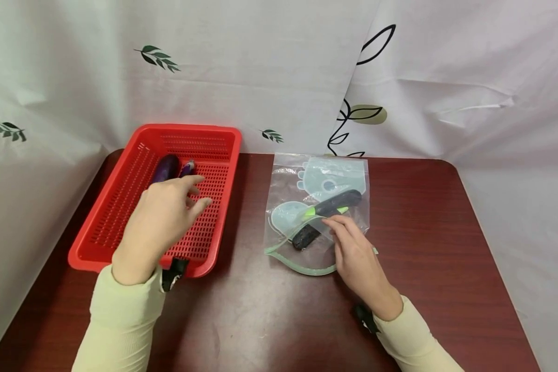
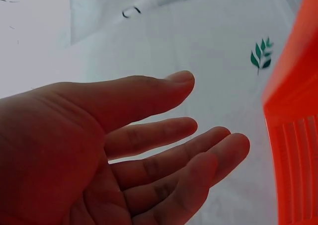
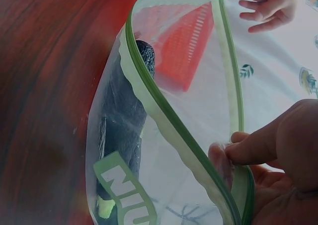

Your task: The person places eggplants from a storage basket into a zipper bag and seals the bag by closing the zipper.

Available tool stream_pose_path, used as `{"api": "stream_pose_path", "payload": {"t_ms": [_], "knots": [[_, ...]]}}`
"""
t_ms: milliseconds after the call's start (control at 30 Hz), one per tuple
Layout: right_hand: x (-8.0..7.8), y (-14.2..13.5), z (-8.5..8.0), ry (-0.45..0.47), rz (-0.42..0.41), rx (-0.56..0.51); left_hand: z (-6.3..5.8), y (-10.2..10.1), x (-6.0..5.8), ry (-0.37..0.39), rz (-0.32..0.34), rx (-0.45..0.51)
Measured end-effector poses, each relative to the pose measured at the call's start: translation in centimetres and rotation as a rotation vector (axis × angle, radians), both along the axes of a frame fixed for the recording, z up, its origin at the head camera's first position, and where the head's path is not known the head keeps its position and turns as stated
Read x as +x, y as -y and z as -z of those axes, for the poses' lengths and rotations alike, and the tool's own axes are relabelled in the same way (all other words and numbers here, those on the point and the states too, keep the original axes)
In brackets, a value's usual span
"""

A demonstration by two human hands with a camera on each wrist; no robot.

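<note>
The left hand (image 1: 155,217) hovers over the basket, fingers apart and slightly bent, palm bare of anything in the left wrist view. The right hand (image 1: 360,258), at its 3 o'clock across the table, pinches the green-edged rim of a clear plastic bag (image 1: 303,268) between thumb and fingers, just at its 11 o'clock.

The bag lies with its mouth parted toward 6 o'clock. Inside are two long dark vegetables with bright green ends: one (image 1: 338,203) points its dark end to 2 o'clock, the other (image 1: 305,237) points its own to 7. Pale blue shapes are printed on the plastic.

Well apart from the bag, at its 9 o'clock, sits the red basket (image 1: 234,170). In it, a purple eggplant (image 1: 166,168) lies at the left hand's 12 o'clock, partly hidden by that hand, with a slimmer one (image 1: 188,168) at 1 o'clock.

All rest on a reddish-brown table (image 1: 428,232); a white leaf-patterned cloth (image 1: 251,62) hangs beyond, at 12 o'clock.
</note>
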State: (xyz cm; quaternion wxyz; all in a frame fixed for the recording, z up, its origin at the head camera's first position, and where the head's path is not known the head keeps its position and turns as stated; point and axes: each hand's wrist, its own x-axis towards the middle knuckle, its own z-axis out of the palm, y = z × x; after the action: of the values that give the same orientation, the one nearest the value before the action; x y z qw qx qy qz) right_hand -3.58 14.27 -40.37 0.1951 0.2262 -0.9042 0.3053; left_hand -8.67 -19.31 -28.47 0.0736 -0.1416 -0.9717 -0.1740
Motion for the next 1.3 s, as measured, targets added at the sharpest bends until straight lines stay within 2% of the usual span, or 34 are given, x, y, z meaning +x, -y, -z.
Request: {"api": "stream_pose_path", "payload": {"t_ms": [133,333,567,733,967,1300], "knots": [[0.0,0.0,0.0,0.004,-0.001,0.0,-0.3,0.9,-0.6,0.027,-0.009,-0.009],[-0.1,0.0,0.0,0.011,0.0,0.002,-0.2,1.8,-1.7,0.091,-0.002,-0.104],[-0.1,0.1,-0.1,0.032,0.003,0.012,0.5,3.0,-3.8,0.239,-0.052,-0.174],[-0.2,0.1,-0.2,0.033,0.001,0.0,1.0,4.0,-5.0,0.278,-0.062,-0.189],[-0.2,0.1,-0.1,0.021,-0.002,-0.002,1.5,5.0,-5.8,0.334,-0.064,-0.194],[0.0,0.1,-0.2,0.034,0.0,0.004,2.4,5.9,-6.5,0.413,-0.081,-0.193]]}}
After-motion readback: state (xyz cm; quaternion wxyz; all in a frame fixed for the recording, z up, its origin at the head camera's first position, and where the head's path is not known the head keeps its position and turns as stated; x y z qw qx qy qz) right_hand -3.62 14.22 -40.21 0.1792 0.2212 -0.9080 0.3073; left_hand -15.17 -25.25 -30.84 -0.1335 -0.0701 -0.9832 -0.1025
